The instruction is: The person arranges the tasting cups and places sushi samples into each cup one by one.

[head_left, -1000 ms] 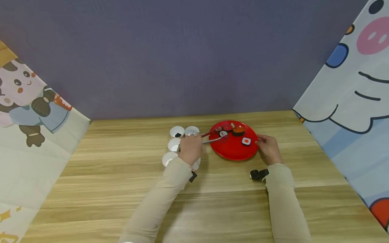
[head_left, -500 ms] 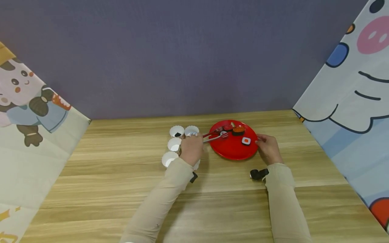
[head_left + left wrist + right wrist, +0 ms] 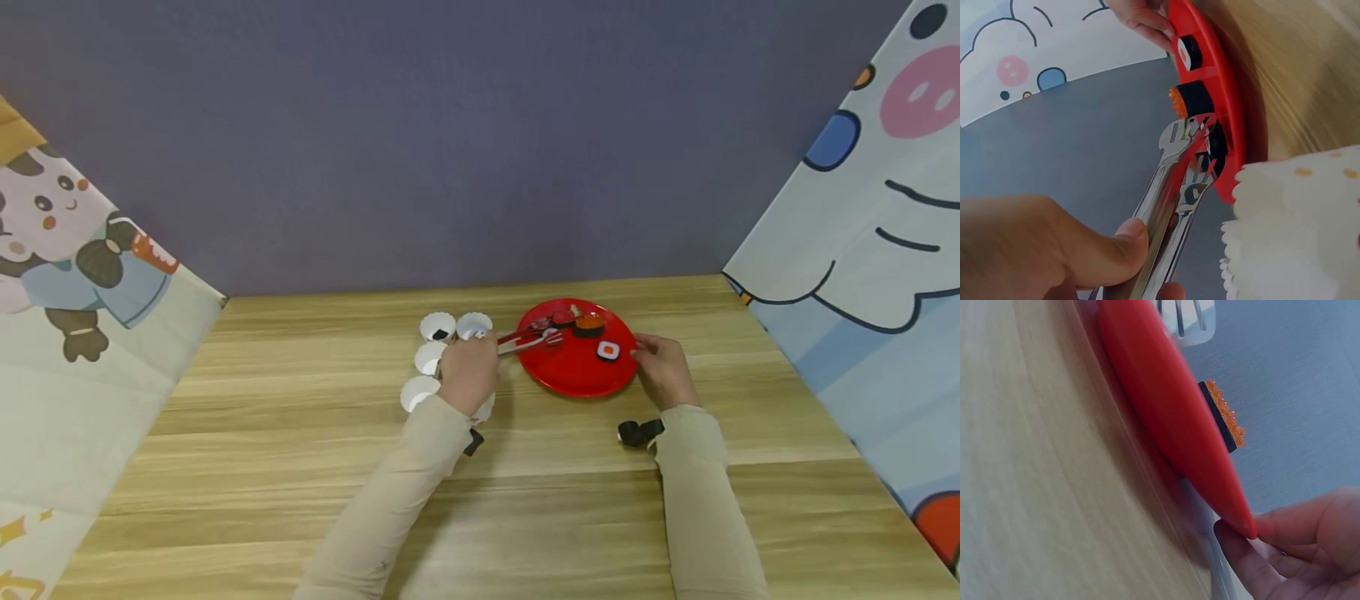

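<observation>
My left hand (image 3: 468,375) grips metal serving tongs (image 3: 1175,181) with slotted ends, thumb on the upper arm. The tongs reach over the left part of a red plate (image 3: 577,379), their ends on either side of a small black-edged sushi roll (image 3: 1216,142). Whether they squeeze the roll I cannot tell. At the plate's right rim, my right hand (image 3: 663,368) pinches the edge between thumb and fingers. An orange roe sushi (image 3: 588,325) and a white roll with an orange centre (image 3: 608,351) lie on the plate, with a pink-topped piece (image 3: 562,318) towards the back.
Several white scalloped paper cups (image 3: 428,358) stand left of the plate, partly hidden by my left hand. The back left cup (image 3: 437,322) has a dark piece in it. Behind the wooden table (image 3: 570,517) rises a grey panel (image 3: 480,150); printed sheets flank both sides.
The tongs' ends have shifted only slightly around the small roll. Both hands stay nearly still, the right one keeping its pinch on the plate's rim.
</observation>
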`<act>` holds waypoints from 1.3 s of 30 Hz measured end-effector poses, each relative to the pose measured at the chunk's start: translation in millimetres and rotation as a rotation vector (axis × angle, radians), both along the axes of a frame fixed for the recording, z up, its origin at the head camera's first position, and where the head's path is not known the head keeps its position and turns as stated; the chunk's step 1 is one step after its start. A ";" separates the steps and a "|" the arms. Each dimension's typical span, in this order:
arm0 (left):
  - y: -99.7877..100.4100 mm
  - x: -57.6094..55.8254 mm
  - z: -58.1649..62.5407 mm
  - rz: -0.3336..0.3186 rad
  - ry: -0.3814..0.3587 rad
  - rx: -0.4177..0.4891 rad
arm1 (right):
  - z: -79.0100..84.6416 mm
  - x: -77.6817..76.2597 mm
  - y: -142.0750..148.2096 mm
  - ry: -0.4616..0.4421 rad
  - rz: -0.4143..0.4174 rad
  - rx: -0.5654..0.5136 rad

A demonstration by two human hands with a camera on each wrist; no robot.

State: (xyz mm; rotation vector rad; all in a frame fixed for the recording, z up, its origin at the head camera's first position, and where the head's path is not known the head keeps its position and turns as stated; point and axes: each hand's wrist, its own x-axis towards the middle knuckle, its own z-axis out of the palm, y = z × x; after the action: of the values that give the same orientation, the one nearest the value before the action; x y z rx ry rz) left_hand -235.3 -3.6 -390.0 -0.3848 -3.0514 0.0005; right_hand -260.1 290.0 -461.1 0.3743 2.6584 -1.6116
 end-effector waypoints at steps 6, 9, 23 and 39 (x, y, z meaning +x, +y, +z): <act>-6.6 3.1 4.9 -0.001 -0.039 -0.017 | -1.6 0.6 0.5 0.008 -0.006 -0.018; -11.3 6.1 7.2 -0.002 -0.025 -0.011 | -2.0 0.5 0.5 0.019 -0.009 -0.024; -35.9 15.1 18.2 0.052 -0.020 0.035 | -1.8 0.8 0.3 0.023 -0.002 -0.044; -67.3 27.5 23.9 0.096 0.039 0.068 | -1.1 0.7 -0.8 0.024 0.006 -0.011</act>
State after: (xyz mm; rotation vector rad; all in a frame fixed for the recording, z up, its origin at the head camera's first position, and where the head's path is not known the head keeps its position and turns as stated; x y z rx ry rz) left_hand -207.8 -70.9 -366.1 -0.2306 -3.0182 -0.0889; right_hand -259.4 289.2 -462.2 0.3493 2.6644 -1.6388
